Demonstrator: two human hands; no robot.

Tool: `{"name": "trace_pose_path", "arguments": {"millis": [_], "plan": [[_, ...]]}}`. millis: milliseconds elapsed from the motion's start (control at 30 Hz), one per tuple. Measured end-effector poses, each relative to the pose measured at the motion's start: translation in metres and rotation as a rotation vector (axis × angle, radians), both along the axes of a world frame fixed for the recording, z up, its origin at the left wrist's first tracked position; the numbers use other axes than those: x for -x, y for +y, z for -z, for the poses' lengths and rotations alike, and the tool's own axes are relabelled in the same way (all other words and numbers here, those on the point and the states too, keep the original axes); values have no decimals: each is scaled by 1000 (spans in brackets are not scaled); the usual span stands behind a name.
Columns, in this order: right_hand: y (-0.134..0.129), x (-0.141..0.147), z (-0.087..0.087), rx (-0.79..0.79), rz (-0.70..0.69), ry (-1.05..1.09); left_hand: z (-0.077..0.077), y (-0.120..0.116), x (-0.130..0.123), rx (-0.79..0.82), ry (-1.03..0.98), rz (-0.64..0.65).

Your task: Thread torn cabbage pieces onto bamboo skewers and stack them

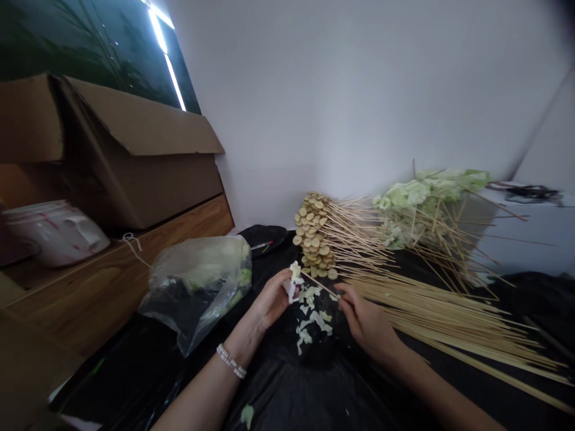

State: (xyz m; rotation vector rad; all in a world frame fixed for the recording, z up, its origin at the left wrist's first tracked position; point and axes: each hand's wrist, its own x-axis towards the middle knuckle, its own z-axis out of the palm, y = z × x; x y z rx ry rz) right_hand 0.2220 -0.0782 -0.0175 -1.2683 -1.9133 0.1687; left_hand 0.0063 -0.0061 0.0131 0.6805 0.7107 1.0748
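My left hand (269,297) pinches a pale green cabbage leaf piece (294,281), and my right hand (366,320) grips a thin bamboo skewer (320,283) whose tip reaches toward that piece. Between my hands, torn cabbage scraps (312,314) lie on a black plastic sheet (309,395). Just beyond them stands a stack of skewers loaded with round tan slices (314,236). Skewers loaded with cabbage (426,200) are heaped further right, and a wide spread of bare bamboo skewers (449,317) lies beside my right hand.
A clear plastic bag holding cabbage (197,287) lies left of my left hand. Behind it are a wooden ledge (112,278), a large open cardboard box (135,161) and a white bucket (54,233). A black bag with a pen (262,245) sits against the white wall.
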Motion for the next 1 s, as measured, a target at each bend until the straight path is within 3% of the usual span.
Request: {"name": "trace_pose_path", "arguments": {"millis": [100, 200, 633, 1000], "plan": [[-2, 1, 0, -71, -27, -93, -1, 5, 5, 153, -117, 26], [-3, 1, 0, -121, -16, -139, -3, 7, 8, 199, -185, 52], [-1, -2, 3, -181, 21, -188, -8, 1, 4, 92, -83, -57], [-3, -1, 5, -124, 29, -200, -1, 4, 7, 15, -35, -21]]}}
